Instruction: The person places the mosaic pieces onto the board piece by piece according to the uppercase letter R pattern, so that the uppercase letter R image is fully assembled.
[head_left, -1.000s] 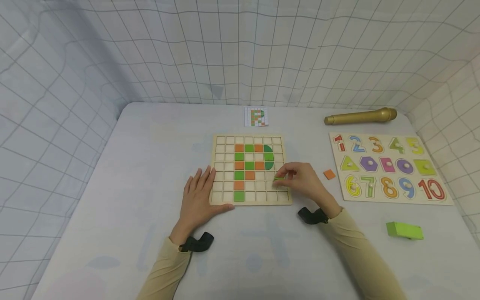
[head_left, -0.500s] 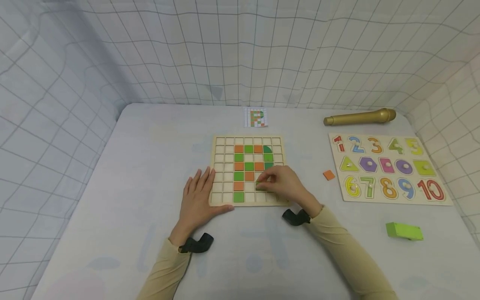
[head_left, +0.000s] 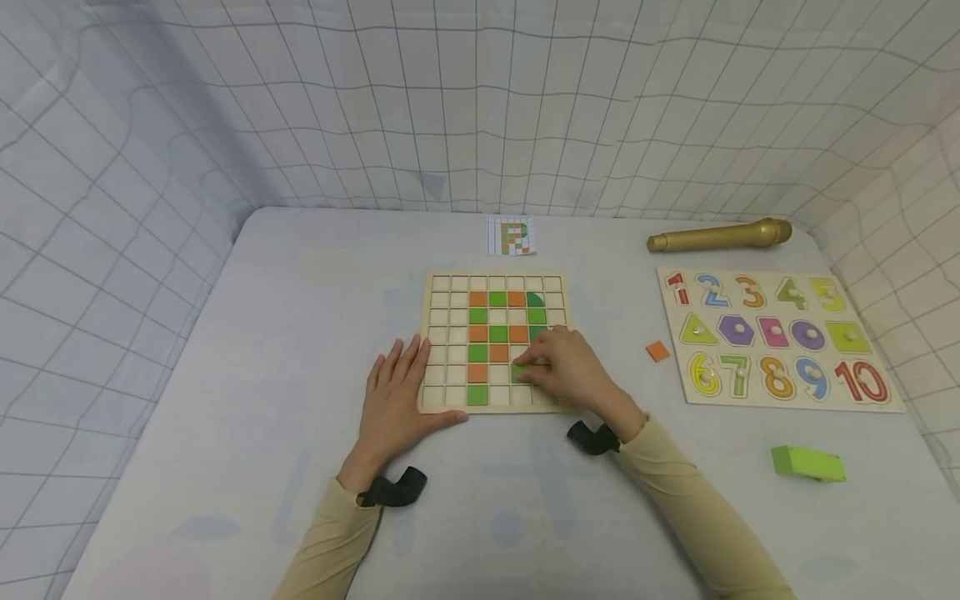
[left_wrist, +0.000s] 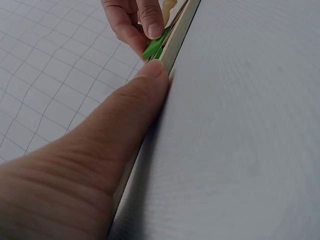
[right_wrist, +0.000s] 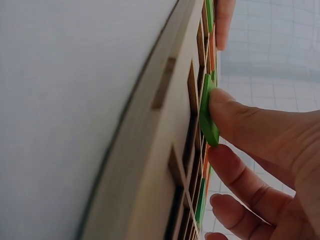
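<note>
My right hand (head_left: 576,367) pinches a green square tile (right_wrist: 208,112) between thumb and index finger. It holds the tile slightly tilted, right at a cell in the lower middle of the wooden grid board (head_left: 457,335). Fingers cover part of the tile in the head view. My left hand (head_left: 393,396) rests with spread fingers along the board's left edge, its thumb at the near-left corner. On the board, orange, green and dark green tiles sit in several cells, among them a green tile (head_left: 477,395) in the bottom row. The right hand hides some right-hand cells.
A loose orange tile (head_left: 657,351) lies right of the board. Beyond it are a number-and-shape peg puzzle (head_left: 708,333), a gold microphone (head_left: 720,237) and a green block (head_left: 808,463). A small pattern card (head_left: 512,236) lies behind the board.
My right hand has brought the green tile leftward from the board's right side to a lower middle cell. More of the tile's face now shows. My left hand has stayed put.
</note>
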